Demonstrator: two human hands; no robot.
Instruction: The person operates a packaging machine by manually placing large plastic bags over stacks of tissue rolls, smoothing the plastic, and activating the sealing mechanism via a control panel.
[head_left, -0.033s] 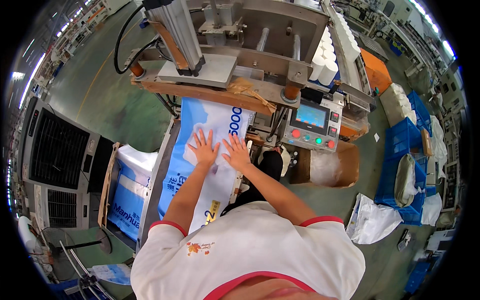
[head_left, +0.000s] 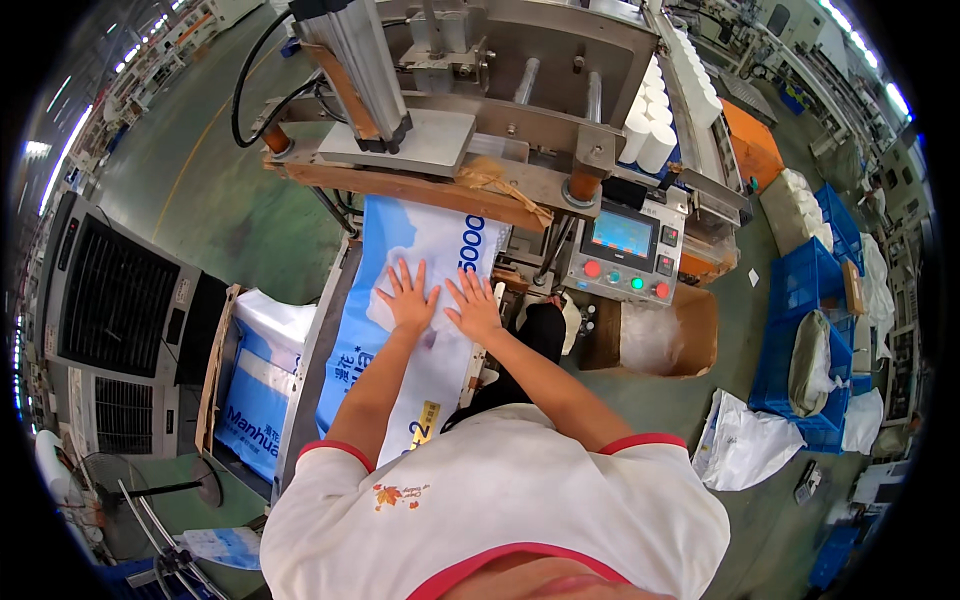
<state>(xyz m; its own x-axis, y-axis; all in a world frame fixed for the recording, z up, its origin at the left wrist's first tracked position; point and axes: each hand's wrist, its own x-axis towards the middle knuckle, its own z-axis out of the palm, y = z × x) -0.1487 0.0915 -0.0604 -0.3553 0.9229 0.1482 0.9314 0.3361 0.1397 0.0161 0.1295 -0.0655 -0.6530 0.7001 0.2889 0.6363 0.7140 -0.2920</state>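
A large blue-and-white printed plastic bag (head_left: 357, 310) lies along the work surface in front of me, and its far end reaches under the crossbar (head_left: 400, 188) of a metal press machine. Flat on the bag, my left hand (head_left: 408, 300) has its fingers spread. Beside it, a little to the right, my right hand (head_left: 474, 308) also presses on the bag with fingers stretched out. Neither hand grips anything. What is inside the bag cannot be made out. Both forearms rest over its near part.
Right of the bag stands a control box (head_left: 622, 245) with a screen and coloured buttons, above a cardboard box (head_left: 700, 330). White rolls (head_left: 655, 147) line a conveyor behind it. More printed bags (head_left: 255, 385) lie in a bin at left. Blue crates (head_left: 790, 350) stand far right.
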